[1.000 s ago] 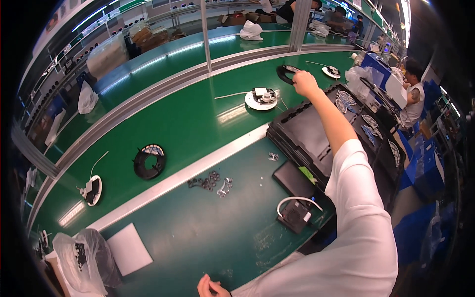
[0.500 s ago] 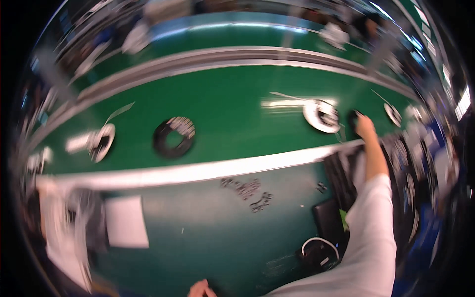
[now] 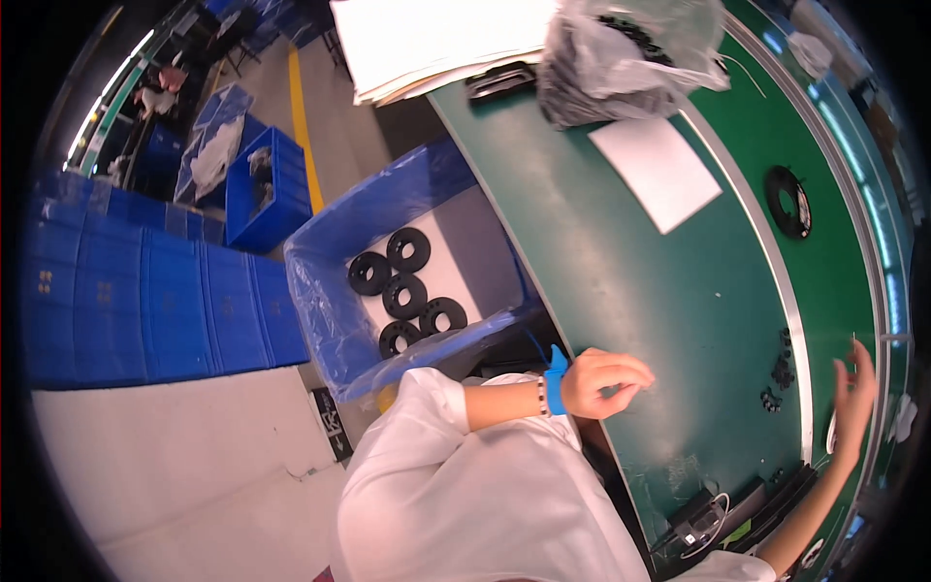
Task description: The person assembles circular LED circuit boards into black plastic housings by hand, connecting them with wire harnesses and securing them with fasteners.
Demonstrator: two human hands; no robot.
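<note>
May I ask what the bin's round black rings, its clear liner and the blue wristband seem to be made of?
The round black rings look like matte plastic, given their even, dull surface. The clear liner seems glossy plastic film, from its wrinkles and highlights. The blue wristband looks dull, perhaps fabric or soft rubber; its texture is unclear.

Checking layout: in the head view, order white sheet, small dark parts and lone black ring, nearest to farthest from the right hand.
1. Small dark parts, left of the right hand.
2. Black ring, upper right.
3. White sheet, left of ring.
</note>
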